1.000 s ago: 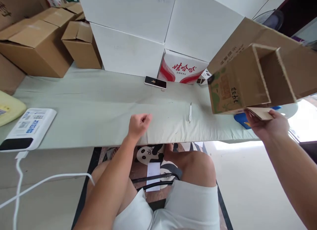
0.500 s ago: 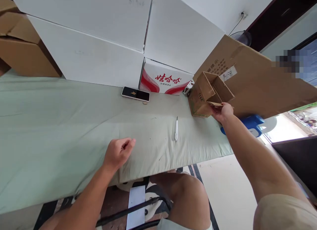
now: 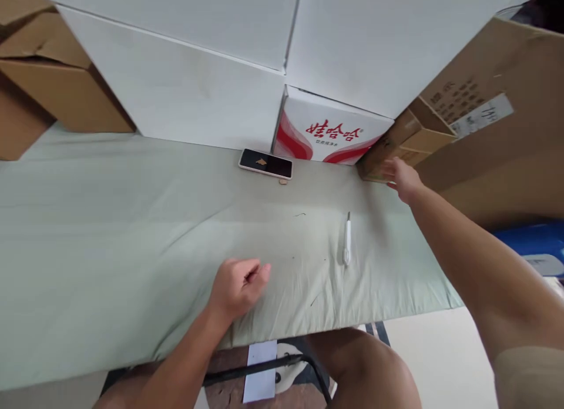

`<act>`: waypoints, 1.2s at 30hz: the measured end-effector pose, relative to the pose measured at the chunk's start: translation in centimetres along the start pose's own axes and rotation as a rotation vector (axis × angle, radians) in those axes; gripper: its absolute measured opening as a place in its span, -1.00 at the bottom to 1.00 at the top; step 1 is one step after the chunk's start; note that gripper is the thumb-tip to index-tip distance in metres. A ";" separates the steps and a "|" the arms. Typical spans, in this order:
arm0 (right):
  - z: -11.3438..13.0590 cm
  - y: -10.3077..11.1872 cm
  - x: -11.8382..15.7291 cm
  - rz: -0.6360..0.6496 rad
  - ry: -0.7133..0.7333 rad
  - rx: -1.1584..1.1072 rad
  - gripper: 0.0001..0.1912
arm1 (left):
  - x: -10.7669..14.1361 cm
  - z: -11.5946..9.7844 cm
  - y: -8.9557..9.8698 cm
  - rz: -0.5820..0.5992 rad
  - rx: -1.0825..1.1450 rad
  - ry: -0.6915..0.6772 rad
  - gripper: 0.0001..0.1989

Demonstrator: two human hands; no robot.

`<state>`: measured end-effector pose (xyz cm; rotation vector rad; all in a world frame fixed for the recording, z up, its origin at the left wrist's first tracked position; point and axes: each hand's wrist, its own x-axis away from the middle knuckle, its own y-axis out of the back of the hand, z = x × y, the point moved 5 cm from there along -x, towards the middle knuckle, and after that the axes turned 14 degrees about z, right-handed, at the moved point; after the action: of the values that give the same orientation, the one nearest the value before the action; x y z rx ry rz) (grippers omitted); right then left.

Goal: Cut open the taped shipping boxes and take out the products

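My right hand (image 3: 402,178) is at the small open-topped cardboard box (image 3: 399,143), fingers spread out by its near side. Whether the fingertips touch the cardboard I cannot tell. Loosely curled, with nothing visible in it, my left hand (image 3: 240,287) rests at the front of the cloth-covered table (image 3: 132,233). Between the two hands lies a white utility knife (image 3: 348,240) on the cloth, its tip pointing away from me. A phone (image 3: 265,164) with a brown scrap on its dark screen lies farther back.
A white and red carton (image 3: 328,133) stands at the back, beneath large white boxes (image 3: 185,86). Brown cartons (image 3: 74,97) fill the far left. A big cardboard sheet or box side (image 3: 497,156) rises on the right, with a blue object (image 3: 535,244) below it.
My right hand has let go of the small box's flap and opened. The box now sits farther back, against the white and red carton. The view has shifted; my left hand stays curled.
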<state>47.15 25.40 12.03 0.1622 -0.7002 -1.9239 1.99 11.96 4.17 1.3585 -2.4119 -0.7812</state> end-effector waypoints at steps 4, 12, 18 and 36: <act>4.4 -10.4 2.3 0.158 0.324 0.437 -0.79 | 0.2 -0.3 0.1 0.003 0.068 -0.005 -0.54; 13.3 -28.4 4.4 0.332 0.459 0.780 -0.76 | 0.9 -0.4 1.0 -0.072 0.164 -0.021 -0.53; 13.8 -30.8 2.4 0.386 0.369 0.805 -0.86 | 2.1 0.4 2.8 -0.105 0.292 -0.014 -0.51; 4.9 -14.3 10.3 0.271 0.233 0.845 -0.85 | 3.4 -0.7 3.5 -0.150 0.475 -0.045 -0.50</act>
<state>29.19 22.57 10.34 0.7578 -1.2634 -1.2287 -1.92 10.31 6.61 1.7197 -2.6634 -0.2731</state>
